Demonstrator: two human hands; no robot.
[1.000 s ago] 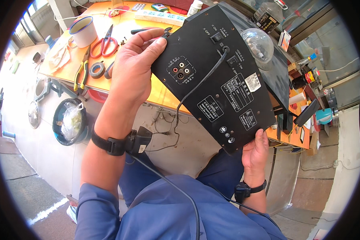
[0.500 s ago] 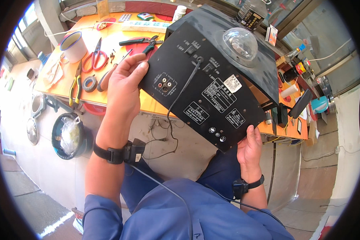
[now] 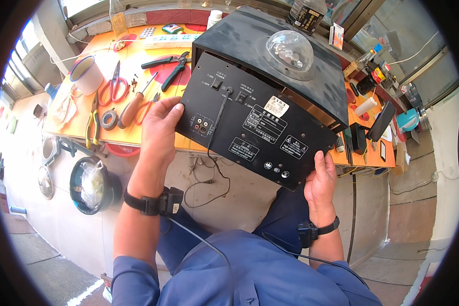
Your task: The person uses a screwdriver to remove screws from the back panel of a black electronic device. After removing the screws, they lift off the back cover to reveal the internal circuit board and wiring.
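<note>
A black equipment back panel (image 3: 245,133) with switches, round coloured sockets and a power cord (image 3: 220,115) is held between my two hands. My left hand (image 3: 160,125) pinches its left end, thumb on the printed face. At the lower right corner, my right hand (image 3: 320,176) grips the edge with the thumb up. Behind the panel sits a black box housing (image 3: 229,38) with a clear dome (image 3: 289,51) on top. A gap shows between the panel and the housing along the upper edge and right side; the panel's inner face is hidden.
On the orange table (image 3: 125,133) left of the panel lie a screwdriver (image 3: 132,109), red-handled scissors (image 3: 115,87), yellow-handled pliers (image 3: 93,122), black tape (image 3: 108,120) and green-black strippers (image 3: 174,69). A white mug (image 3: 85,76) stands behind them. A bin (image 3: 92,186) is on the floor.
The panel has turned to a flatter slant, and the gap at its upper edge now shows more. My left hand has lowered slightly, uncovering the screwdriver. Both hands keep their hold; the view shifted somewhat.
</note>
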